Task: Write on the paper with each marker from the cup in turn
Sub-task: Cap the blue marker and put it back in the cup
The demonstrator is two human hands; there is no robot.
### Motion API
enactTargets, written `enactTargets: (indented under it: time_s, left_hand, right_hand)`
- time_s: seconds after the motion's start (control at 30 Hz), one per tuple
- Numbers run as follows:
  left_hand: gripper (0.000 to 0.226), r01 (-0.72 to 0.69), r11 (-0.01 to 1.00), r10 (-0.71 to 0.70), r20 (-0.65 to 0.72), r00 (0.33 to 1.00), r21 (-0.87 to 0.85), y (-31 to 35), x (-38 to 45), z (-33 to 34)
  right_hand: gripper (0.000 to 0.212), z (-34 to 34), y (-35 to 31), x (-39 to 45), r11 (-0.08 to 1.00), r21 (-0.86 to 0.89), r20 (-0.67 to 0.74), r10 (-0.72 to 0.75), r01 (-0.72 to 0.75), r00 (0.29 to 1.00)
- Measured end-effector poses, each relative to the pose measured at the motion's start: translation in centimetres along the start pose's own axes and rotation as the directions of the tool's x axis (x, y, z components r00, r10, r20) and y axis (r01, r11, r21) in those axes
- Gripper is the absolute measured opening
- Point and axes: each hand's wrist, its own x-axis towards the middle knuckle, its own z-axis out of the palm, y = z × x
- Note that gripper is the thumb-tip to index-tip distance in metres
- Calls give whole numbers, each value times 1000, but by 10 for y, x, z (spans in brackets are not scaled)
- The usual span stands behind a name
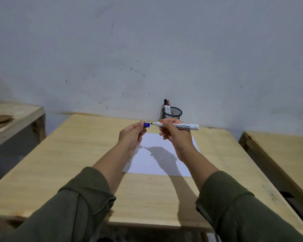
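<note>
My right hand [175, 135] grips a white marker [185, 126] held level above the paper, its dark tip pointing left. My left hand [132, 135] pinches the marker's blue cap [146, 125], a small gap away from the tip. A white sheet of paper [156, 165] lies on the wooden table [77, 163] under both hands; a small dark mark shows near its left edge. At the back against the wall stands a black mesh cup [172, 113] holding two markers [166, 106], one black-capped and one red-capped.
A second wooden table [287, 154] stands to the right across a narrow gap. A lower wooden bench [16, 117] with dark objects on it sits at the left. The grey wall rises right behind the cup.
</note>
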Motion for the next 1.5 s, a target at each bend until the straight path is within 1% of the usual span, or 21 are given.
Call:
enactTargets:
  time_s: [0.13, 0.27, 0.37, 0.47, 0.53, 0.6, 0.7, 0.8, 0.9, 0.97, 1.03, 1.17, 1.27, 1.33, 1.4, 1.5]
  left_hand:
    - [8, 14, 1000, -13, 26, 1000, -24, 5, -1, 12]
    - [9, 1, 1000, 0, 39, 999, -8, 7, -3, 20]
    - [12, -17, 999, 16, 42, 999, 32, 8, -6, 26]
    - [13, 25, 997, -28, 43, 999, 71, 9, -10, 31]
    - [16, 72, 995, -75, 40, 996, 73, 12, -11, 33]
    - [20, 95, 993, -97, 37, 995, 70, 15, -11, 34]
    - [18, 115, 993, -115, 44, 992, -5, 17, -12, 38]
    - [13, 128, 981, -120, 59, 991, -145, 17, -17, 44]
    - [9, 70, 974, -66, 28, 997, -214, 12, -21, 47]
    - [9, 14, 981, -13, 5, 1000, -191, 9, -21, 48]
    - [9, -25, 987, 25, -4, 1000, -156, 7, -21, 47]
    - [12, -88, 992, 84, -49, 995, -86, 5, -15, 45]
    - [12, -132, 988, 122, -109, 986, -86, 15, -4, 42]
    - [16, -157, 986, 151, -91, 984, -62, 25, 3, 40]
    - [17, -188, 982, 188, -12, 982, 7, 35, 8, 42]
    - [16, -270, 953, 257, 106, 961, 137, 45, 16, 57]
  right_hand:
    - [5, -8, -3, 2, 1000, -5, -10, -18, 18, 1000]
    - [11, -12, -5, 2, 1000, -7, -21, -19, 19, 1000]
    - [5, -13, -7, 1, 999, -20, -7, -28, 28, 1000]
    - [6, -15, -8, -1, 995, -88, 33, -49, 52, 998]
    - [6, -17, -10, -2, 984, -161, 56, -72, 81, 996]
    - [7, -18, -13, -3, 975, -196, 74, -89, 102, 993]
    - [10, -15, -15, -5, 975, -189, 89, -103, 118, 991]
    - [9, -12, -16, -4, 993, -96, 43, -71, 75, 997]
    - [6, -9, -14, -4, 996, 88, 6, -7, 6, 1000]
    - [6, -9, -13, -6, 974, 225, -18, 43, -38, 999]
    - [8, -9, -11, -9, 958, 280, -14, 70, -63, 997]
    - [16, -11, -13, -15, 969, 223, 123, 85, -111, 989]
    - [34, -23, -19, -13, 943, 287, 214, 109, -169, 971]
    - [40, -33, -24, -10, 919, 327, 250, 142, -222, 958]
    - [34, -40, -28, -5, 931, 281, 259, 160, -233, 953]
    - [8, -44, -29, 9, 973, 138, 247, 147, -184, 958]
